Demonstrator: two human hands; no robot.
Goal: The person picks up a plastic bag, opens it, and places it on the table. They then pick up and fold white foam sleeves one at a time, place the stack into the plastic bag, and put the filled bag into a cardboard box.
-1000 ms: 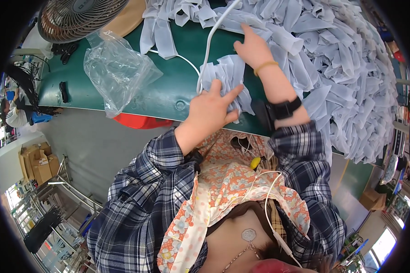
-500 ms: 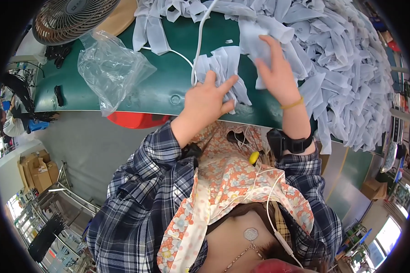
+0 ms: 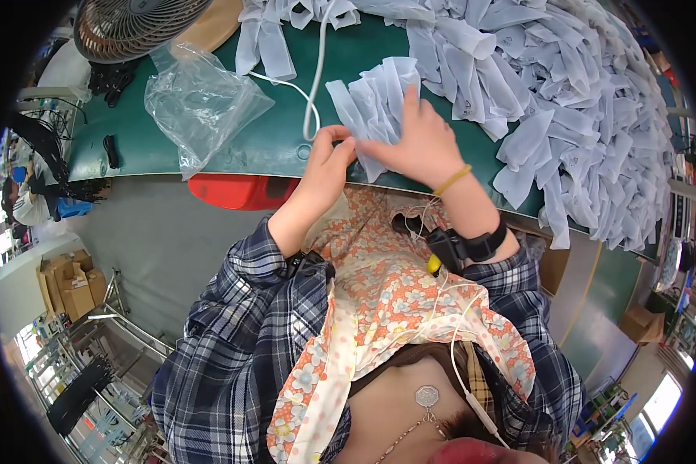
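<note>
A loose, fanned bunch of frosted, bluish-white translucent plastic sleeves (image 3: 375, 100) lies near the front edge of a dark green table (image 3: 255, 155), in front of the person. The sleeves look thin, very light and limp, likely to crease and slide over one another; they seem hard to break, though easily crumpled. A flat pinch along a near end, with the other hand steadying the layers, looks like the surest hold.

The right hand (image 3: 421, 147) lies low over the right side of the bunch, its fingers open: the forefinger points away along the sleeves, and the thumb stretches left across their near ends. The left hand (image 3: 323, 170) is at the near left corner, bent at the wrist, thumb and forefinger curled toward each other beside the right thumb; whether they grip a sleeve's edge I cannot tell. Both forearms reach up and inward, the right one wearing a thin yellow wristband (image 3: 452, 179) and a black strap (image 3: 483, 246).

A white cable (image 3: 320, 69) stands just left of the bunch, a crumpled clear plastic bag (image 3: 201, 108) lies farther left, and a large heap of similar sleeves (image 3: 588, 100) spreads to the right.
</note>
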